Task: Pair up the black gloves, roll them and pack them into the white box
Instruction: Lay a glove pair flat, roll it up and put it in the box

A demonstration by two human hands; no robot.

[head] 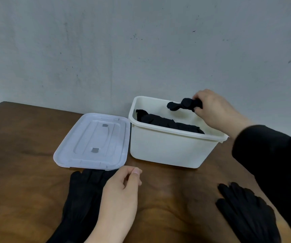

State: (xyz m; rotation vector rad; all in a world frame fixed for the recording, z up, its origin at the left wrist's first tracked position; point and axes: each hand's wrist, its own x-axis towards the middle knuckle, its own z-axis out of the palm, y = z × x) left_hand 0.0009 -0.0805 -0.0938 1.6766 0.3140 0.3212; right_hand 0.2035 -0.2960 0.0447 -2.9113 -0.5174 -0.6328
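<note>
While your right hand grips the rolled glove pair over the white box at the table's far edge, axis along the box, your left hand, fingers loosely curled and empty, lies nearer the flat glove.

Bare table lies open between 2 flat gloves, lid and white box.

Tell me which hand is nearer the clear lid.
Left. The left hand hovers just past the near edge of the lid; the right hand holds a rolled pair over the white box.
</note>
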